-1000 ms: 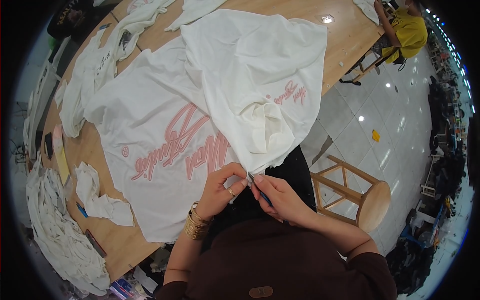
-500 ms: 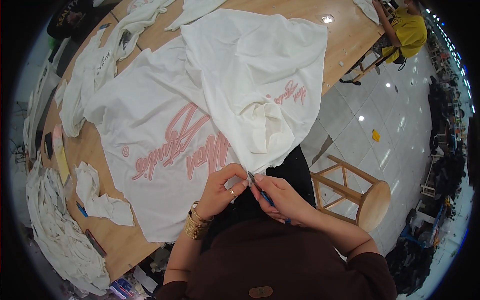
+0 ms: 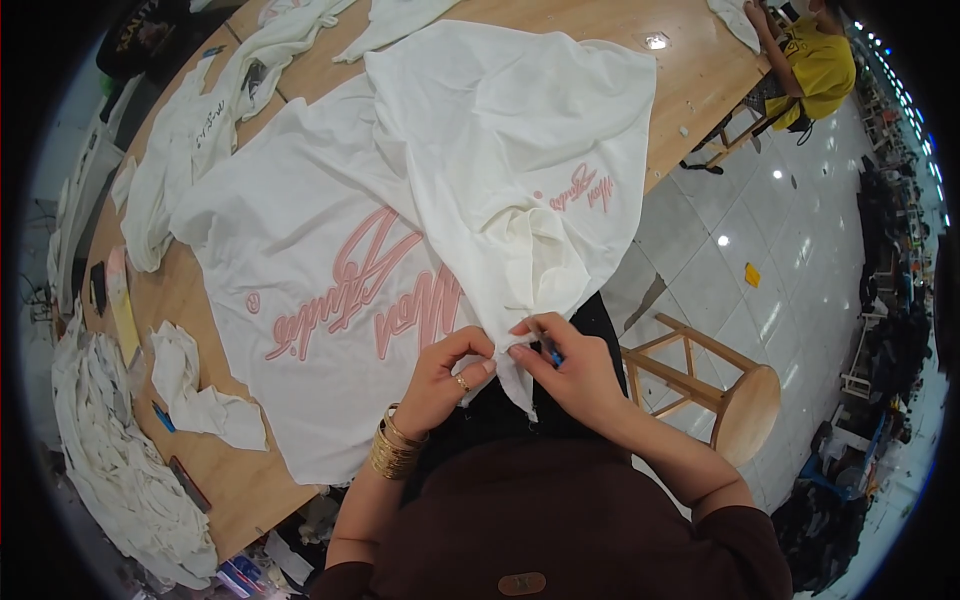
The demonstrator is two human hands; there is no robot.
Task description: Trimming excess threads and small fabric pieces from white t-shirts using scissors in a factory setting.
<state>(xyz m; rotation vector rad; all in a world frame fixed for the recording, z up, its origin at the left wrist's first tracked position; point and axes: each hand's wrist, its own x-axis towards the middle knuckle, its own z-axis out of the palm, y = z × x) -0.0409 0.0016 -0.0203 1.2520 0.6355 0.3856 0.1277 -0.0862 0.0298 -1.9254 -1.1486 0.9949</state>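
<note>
A white shirt (image 3: 560, 90) with pink script lettering lies bunched over the table's near edge, on top of another white shirt (image 3: 290, 270) with larger pink lettering. My left hand (image 3: 443, 378), with a ring and gold bangles, pinches the upper shirt's hanging edge between thumb and forefinger. Close beside it, my right hand (image 3: 580, 378) pinches the same cloth with thumb and forefinger. Blue-handled thread snips (image 3: 555, 357) stay tucked inside that hand, mostly hidden by the fingers. A narrow tip of the cloth hangs down between both hands.
Piled white garments (image 3: 120, 470) fill the left of the wooden table (image 3: 240, 510), near a loose white piece (image 3: 200, 400) and a blue tool (image 3: 163, 417). A wooden stool (image 3: 745, 410) stands to the right on the tiled floor. A person in yellow (image 3: 820, 60) sits at far right.
My right hand has turned and lifted slightly, its snips now mostly hidden in the fingers. Its thumb and forefinger have taken hold of the cloth, and a tip now hangs lower.
</note>
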